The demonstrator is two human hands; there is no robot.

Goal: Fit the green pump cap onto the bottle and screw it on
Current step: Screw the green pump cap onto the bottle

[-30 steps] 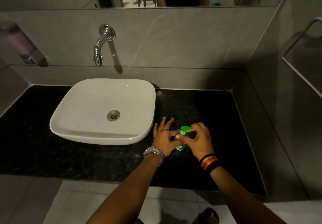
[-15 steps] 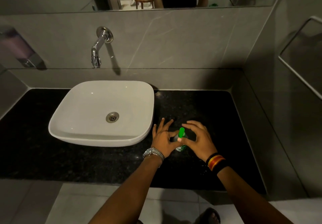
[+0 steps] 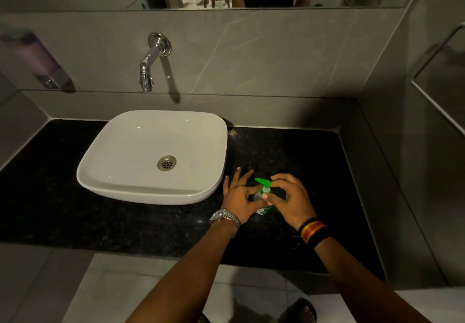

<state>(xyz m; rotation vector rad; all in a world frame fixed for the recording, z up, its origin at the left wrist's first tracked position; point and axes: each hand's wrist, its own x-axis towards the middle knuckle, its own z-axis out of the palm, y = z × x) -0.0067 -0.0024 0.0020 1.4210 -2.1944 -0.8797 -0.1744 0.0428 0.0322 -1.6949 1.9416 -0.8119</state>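
White basin (image 3: 151, 156) sits left on black surface (image 3: 75, 217); wall tap (image 3: 151, 61) above it. Left hand (image 3: 239, 197), watch (image 3: 225, 218) at wrist: thumb and forefinger grip the bottle (image 3: 261, 203), other fingers spread. Bottle upright on surface, just right of basin, between both hands. Green pump cap (image 3: 263, 184) on bottle neck, nozzle pointing left. Right hand (image 3: 289, 197), banded wrist: grip pinching cap collar.

Dim, perhaps grey-tiled walls (image 3: 251, 53); black counter (image 3: 125, 222).
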